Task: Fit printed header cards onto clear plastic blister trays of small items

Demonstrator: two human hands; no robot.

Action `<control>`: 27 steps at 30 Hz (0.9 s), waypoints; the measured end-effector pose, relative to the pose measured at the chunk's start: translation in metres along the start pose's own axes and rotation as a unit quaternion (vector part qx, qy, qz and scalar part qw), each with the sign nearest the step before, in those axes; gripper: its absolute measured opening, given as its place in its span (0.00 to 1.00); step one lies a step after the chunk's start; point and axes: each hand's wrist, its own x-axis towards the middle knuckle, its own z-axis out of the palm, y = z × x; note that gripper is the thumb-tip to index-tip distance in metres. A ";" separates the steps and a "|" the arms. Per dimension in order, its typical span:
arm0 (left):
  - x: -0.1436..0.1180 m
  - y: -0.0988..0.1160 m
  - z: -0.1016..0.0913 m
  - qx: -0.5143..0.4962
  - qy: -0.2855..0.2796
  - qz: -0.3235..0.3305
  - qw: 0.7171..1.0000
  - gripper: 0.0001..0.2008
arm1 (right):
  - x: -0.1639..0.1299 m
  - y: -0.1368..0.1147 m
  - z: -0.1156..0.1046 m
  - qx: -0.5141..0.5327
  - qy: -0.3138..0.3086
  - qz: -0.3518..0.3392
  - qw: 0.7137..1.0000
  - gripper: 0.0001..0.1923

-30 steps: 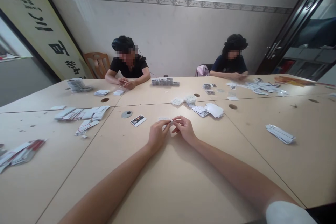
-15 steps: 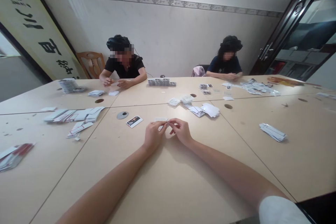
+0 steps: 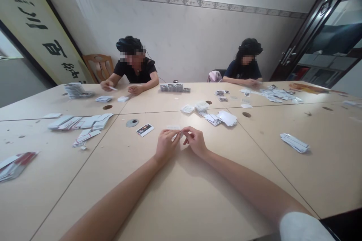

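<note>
My left hand [image 3: 167, 143] and my right hand [image 3: 194, 141] meet fingertip to fingertip above the table. Both pinch the edge of a thin, clear plastic sleeve [image 3: 173, 127], most of which is hidden behind my left fingers. To the left of my left hand lies a white-bordered card [image 3: 145, 130] with a dark picture on it. Beyond my right hand are a pile of white slips [image 3: 210, 118] and a few white sheets [image 3: 227, 118], with clear plastic packets [image 3: 201, 106] just behind them.
Stacks of white slips [image 3: 82, 122] lie on the left, a packet [image 3: 295, 142] on the right. A grey cable-hole cover [image 3: 132, 122] sits near the card. Two people [image 3: 135, 69] work across the table, beside stacked cards [image 3: 171, 87].
My hands stay almost in place, fingertips still together at the sleeve's edge. Across the table, the person on the left has moved a hand outward, holding a white piece.
</note>
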 end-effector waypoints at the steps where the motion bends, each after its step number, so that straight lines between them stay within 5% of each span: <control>1: 0.000 0.000 0.000 0.001 0.000 0.002 1.000 0.18 | 0.000 0.000 0.000 -0.001 -0.002 -0.001 1.000 0.16; 27: 0.001 0.001 -0.001 0.009 0.035 0.005 0.999 0.09 | -0.004 -0.005 0.000 -0.002 -0.030 0.012 0.999 0.15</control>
